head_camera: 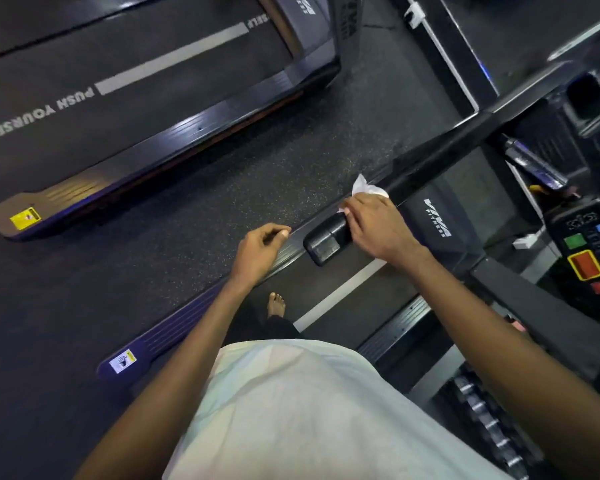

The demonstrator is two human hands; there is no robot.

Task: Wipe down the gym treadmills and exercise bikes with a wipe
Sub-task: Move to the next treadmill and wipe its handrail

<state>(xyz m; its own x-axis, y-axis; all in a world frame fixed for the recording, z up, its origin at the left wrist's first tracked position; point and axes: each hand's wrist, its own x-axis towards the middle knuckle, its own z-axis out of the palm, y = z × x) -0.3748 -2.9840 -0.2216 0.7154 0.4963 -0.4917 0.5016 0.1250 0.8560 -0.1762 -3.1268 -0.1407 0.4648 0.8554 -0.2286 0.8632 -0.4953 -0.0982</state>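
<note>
**Describer:** Lower middle of the frame: your white shirt (309, 410). Just above it, your bare foot (276, 304) stands on the dark belt (312, 285) of the treadmill you are on.

**Spotter:** That foot is your first risk, I'd judge. If the belt moved, bare toes would have no protection.

**Describer:** Centre of the frame: your left hand (260, 251) hangs above the ribbed side rail (201, 306), fingers loosely curled, holding nothing. Just right of it, your right hand (378, 226) curls over the black handrail (430, 157) and presses the white wipe (366, 188) against it. A loose corner of the wipe sticks up beyond your knuckles. The handrail's end cap (326, 242) sits between your two hands.

**Spotter:** Two worries there. Only part of the wipe looks pinned, so a fast stroke up the bar could drag it from under your fingers and drop it on the floor (222, 185). And your free hand braces nothing, so a slip would go unchecked.

**Describer:** Right edge: the console (589, 220), with a green button (575, 241) and a yellow-framed red button (584, 265), near your right arm.

**Spotter:** Swing an elbow or the wipe across those and you might start the belt under your foot.

**Describer:** Upper left: a second treadmill (136, 81), well apart across the floor. Nothing shows whether it has been wiped.
</note>
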